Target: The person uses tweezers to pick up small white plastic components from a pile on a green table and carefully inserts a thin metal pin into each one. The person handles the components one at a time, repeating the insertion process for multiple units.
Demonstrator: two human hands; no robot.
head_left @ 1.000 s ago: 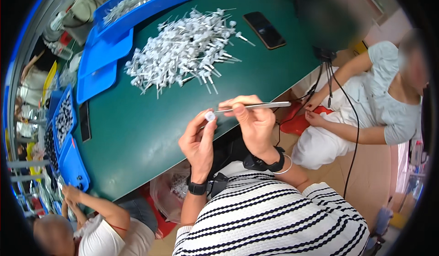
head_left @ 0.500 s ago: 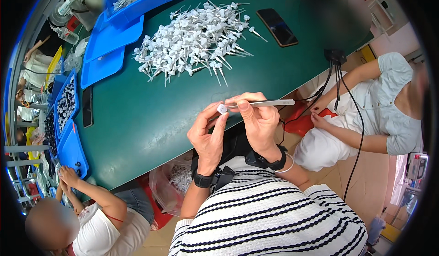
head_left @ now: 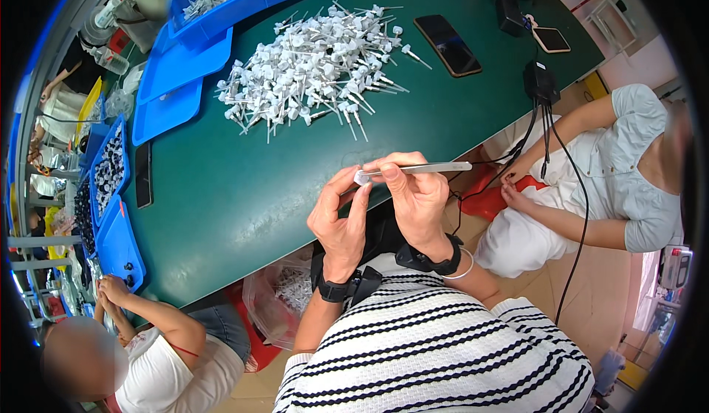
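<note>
Your left hand (head_left: 341,219) pinches a small white part (head_left: 362,177) at the green table's (head_left: 221,199) near edge while your right hand (head_left: 415,197) grips metal tweezers (head_left: 422,168), tips touching that part.

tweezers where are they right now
In the head view the metal tweezers sit in the right hand, just right of centre over the green table's near edge, tips at a small white part pinched by the left hand.

Left hand (head_left: 341,221): raised from apart and below to meet the right hand (head_left: 415,195); small white part (head_left: 361,177) now pinched against the tweezers (head_left: 421,168).
</note>
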